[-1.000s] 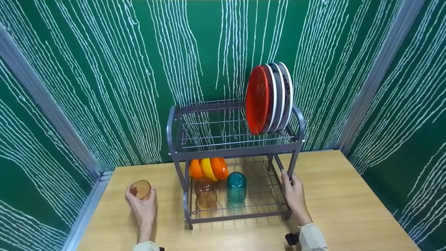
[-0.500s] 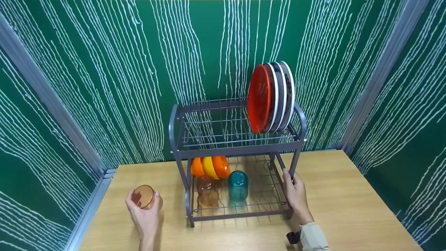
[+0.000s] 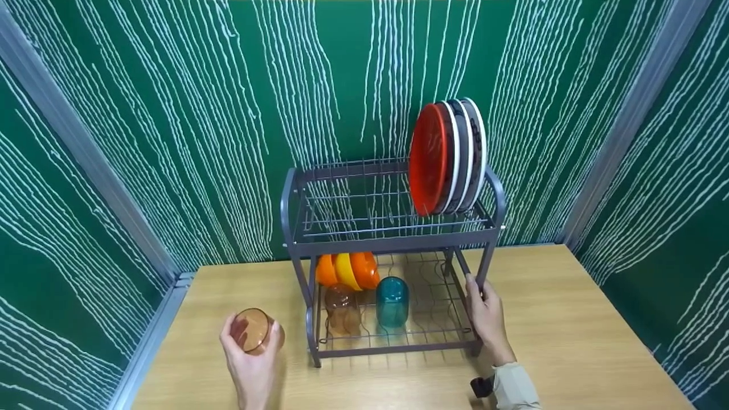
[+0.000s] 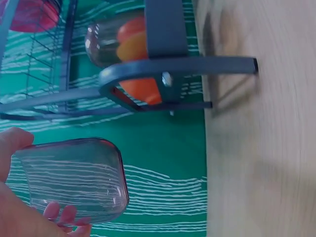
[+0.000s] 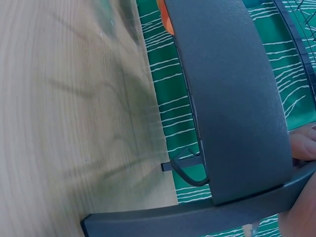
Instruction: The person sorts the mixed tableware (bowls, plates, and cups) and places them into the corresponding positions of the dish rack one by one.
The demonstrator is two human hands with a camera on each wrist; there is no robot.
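Observation:
My left hand (image 3: pixel 252 369) holds an amber drinking glass (image 3: pixel 253 333) above the table, left of the dish rack, with thumb and fingers around its sides. The glass tilts with its mouth toward me; in the left wrist view this clear glass (image 4: pixel 74 180) lies apart from the rack's frame. My right hand (image 3: pixel 488 320) grips the right side of the grey two-tier dish rack (image 3: pixel 393 245) at the lower tier. Another amber glass (image 3: pixel 343 313) and a teal glass (image 3: pixel 392 304) stand upside down on that tier, in front of orange and yellow bowls (image 3: pixel 347 270).
A red plate (image 3: pixel 427 159) and several white-rimmed plates (image 3: pixel 475 159) stand upright at the right of the upper tier. The wooden table (image 3: pixel 569 341) is bounded by green walls (image 3: pixel 347 74) with white wavy lines. A metal post (image 3: pixel 85 136) rises at left.
My left hand has moved right and slightly nearer with the amber glass, which now tilts more to the side. The right hand stays on the rack. The view has shifted slightly.

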